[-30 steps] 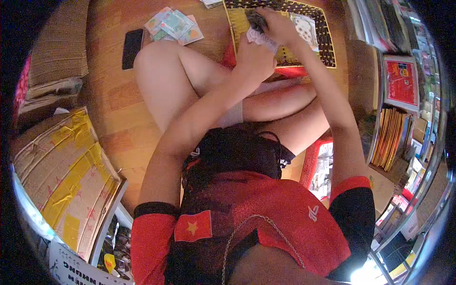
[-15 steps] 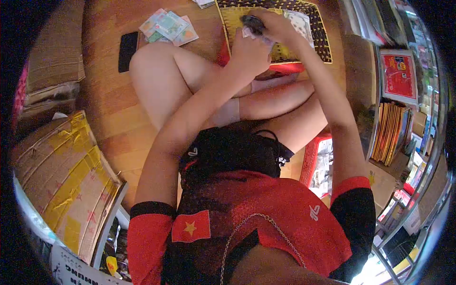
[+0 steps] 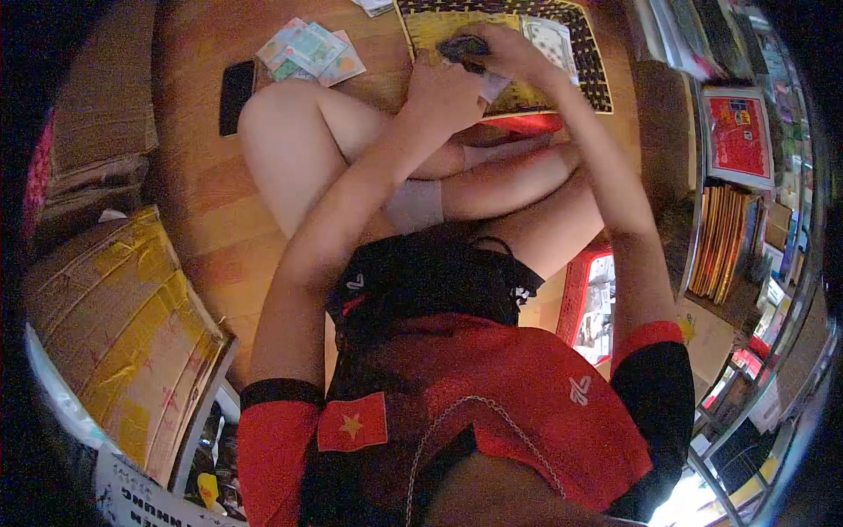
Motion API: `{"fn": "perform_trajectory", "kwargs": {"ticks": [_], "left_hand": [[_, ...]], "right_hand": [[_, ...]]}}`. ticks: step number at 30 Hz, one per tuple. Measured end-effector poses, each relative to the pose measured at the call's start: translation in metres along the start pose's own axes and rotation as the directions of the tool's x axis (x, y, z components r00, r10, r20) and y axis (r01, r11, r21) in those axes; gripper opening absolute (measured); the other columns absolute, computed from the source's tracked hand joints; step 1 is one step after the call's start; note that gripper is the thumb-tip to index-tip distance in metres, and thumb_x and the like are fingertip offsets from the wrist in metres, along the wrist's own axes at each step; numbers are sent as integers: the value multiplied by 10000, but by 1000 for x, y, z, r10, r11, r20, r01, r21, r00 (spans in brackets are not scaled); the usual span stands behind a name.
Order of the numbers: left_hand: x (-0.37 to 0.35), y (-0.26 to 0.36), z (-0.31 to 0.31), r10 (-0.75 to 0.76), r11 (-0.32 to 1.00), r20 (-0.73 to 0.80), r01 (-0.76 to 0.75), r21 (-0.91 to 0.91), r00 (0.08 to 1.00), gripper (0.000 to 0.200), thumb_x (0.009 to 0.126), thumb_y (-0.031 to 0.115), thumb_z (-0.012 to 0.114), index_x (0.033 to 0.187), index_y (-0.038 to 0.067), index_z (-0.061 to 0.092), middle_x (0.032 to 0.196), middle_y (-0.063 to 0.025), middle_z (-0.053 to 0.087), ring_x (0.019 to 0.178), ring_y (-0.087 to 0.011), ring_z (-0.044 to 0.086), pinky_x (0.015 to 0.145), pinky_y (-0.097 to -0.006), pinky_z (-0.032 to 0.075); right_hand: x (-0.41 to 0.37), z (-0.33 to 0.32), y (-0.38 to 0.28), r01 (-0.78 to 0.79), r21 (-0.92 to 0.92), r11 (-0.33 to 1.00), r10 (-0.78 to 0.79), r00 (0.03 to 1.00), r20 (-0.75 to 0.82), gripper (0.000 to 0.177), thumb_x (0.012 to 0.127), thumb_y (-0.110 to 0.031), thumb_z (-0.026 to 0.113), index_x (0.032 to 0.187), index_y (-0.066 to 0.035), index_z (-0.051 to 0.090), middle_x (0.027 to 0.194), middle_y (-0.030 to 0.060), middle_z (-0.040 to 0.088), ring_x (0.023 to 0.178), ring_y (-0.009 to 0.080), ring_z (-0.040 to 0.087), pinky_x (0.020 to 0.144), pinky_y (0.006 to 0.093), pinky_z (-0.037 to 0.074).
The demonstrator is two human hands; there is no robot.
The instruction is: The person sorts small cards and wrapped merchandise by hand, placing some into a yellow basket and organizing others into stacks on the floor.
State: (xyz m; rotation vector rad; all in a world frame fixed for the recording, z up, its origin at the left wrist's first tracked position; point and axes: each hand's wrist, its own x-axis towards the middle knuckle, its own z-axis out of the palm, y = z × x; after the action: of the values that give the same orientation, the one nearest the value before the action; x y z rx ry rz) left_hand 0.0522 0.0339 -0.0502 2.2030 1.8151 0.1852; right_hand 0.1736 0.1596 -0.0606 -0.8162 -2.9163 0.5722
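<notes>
Both my hands are close together over a woven black and yellow basket point(image 3: 600, 66). In my right hand point(image 3: 518, 58), closed fingers hold a small dark bundle point(image 3: 464, 47), too blurred to tell its kind. My left hand point(image 3: 443, 95) is closed just beneath it, on a small clear plastic bag point(image 3: 493, 86) whose end sticks out toward the right. The left fingertips are partly hidden behind the hand itself. Inside the basket, beside my right hand, lies a clear pack with white patterned contents point(image 3: 551, 42).
Banknotes point(image 3: 314, 51) and a black phone point(image 3: 237, 97) lie on the wooden floor point(image 3: 198, 176) at the left. A red basket of small packs point(image 3: 575, 303) stands by my right thigh. Taped cardboard point(image 3: 114, 342) lines the left, stocked shelves point(image 3: 746, 237) the right.
My left hand has shifted slightly left and down, away from the dark bundle. More of the bundle and the clear plastic shows between my hands.
</notes>
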Motion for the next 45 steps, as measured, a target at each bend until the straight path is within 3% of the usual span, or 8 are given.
{"fn": "perform_trajectory", "kwargs": {"ticks": [5,8,11,18,27,33,41,45], "left_hand": [[-2,-5,0,-22,1000,15,22,-6,1000,286,753,345,551,832,100,674,840,-103,656,782,-245,640,850,-488,376],[-2,2,-6,-1,999,27,0,47,1000,294,748,351,551,831,97,674,837,-100,658,789,-249,639,884,-489,365],[-2,-2,-1,37,999,-28,-36,28,999,321,760,356,527,810,72,667,803,-125,652,774,-267,633,887,-483,374],[-3,-3,-14,2,998,44,-5,59,999,365,784,374,495,791,45,652,825,-162,646,825,-281,624,885,-463,396],[12,-4,-18,63,985,36,-68,160,997,294,753,364,579,788,79,641,803,-127,644,821,-276,626,911,-464,371],[27,-12,-37,317,927,-172,-268,261,933,372,649,303,704,938,104,582,970,-102,605,994,-281,553,944,-456,335],[28,-25,-17,537,842,-16,-534,76,844,396,782,248,605,1137,86,539,1090,-138,573,960,-298,569,840,-390,456],[19,-18,-40,163,943,-269,-230,-240,949,282,879,227,465,1069,42,563,945,-176,608,830,-333,595,745,-397,473]], "right_hand": [[-29,12,-15,81,38,996,-73,982,-175,401,684,-52,557,1084,-76,544,1047,160,579,970,357,544,833,399,443],[-48,-8,-8,-102,-39,994,109,950,291,396,689,-63,557,1084,-90,536,1061,149,572,992,351,534,851,401,427],[-41,-32,-27,-141,-80,987,161,916,367,375,697,-83,559,1072,-91,539,1060,146,576,988,349,537,848,404,428],[-11,16,-26,-140,-37,989,131,975,-178,405,700,-136,592,1101,-120,538,1011,127,606,919,318,583,778,407,475],[-61,-37,-27,-372,-299,879,460,828,320,391,704,-112,567,1087,-188,583,1007,116,614,946,299,584,787,400,474],[-93,-26,-17,-178,383,906,342,841,-419,288,770,-189,658,1012,-47,598,939,136,629,877,246,606,775,325,462],[-115,-4,-28,-69,674,735,594,544,-592,306,767,-191,669,999,-9,587,927,154,626,875,223,614,779,302,462],[-114,-6,-30,-36,679,733,604,494,-626,309,763,-184,672,995,-1,586,930,149,631,856,216,620,772,300,465]]}}
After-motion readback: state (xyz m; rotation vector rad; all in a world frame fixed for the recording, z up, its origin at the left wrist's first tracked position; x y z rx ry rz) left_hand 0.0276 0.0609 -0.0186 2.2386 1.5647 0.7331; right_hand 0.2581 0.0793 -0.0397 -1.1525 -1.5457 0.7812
